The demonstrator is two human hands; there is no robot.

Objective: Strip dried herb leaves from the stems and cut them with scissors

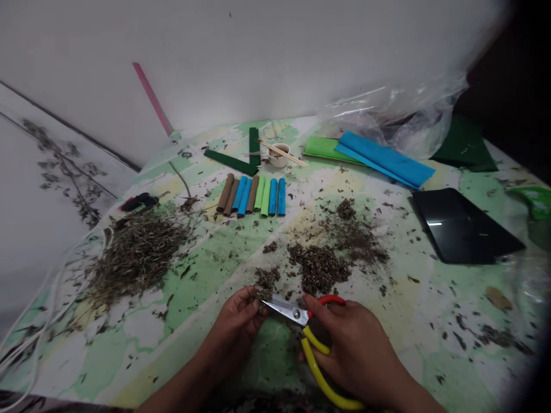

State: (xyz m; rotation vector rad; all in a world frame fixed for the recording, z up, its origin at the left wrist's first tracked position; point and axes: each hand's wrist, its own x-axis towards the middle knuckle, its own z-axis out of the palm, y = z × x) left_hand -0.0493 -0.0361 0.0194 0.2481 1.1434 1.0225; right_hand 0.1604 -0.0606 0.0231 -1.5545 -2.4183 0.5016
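My left hand (241,321) pinches a small clump of dried plant (260,296) at the lower middle. The tips of the scissors (286,311) meet this clump, and their blades look nearly closed. Red and yellow handles are gripped in my right hand (348,338). Just beyond the blades lies a small heap of chopped dark bits (267,277), with a larger heap (321,268) to its right. A big pile of dry stems (140,249) sits on the left.
Several brown, blue and green rolls (252,195) lie in a row mid-table. Behind are a small cup (278,155) with sticks and folded blue sheets (387,158). A black tablet (465,226) is at right; dark pliers (140,201) and white cables (47,321) at left.
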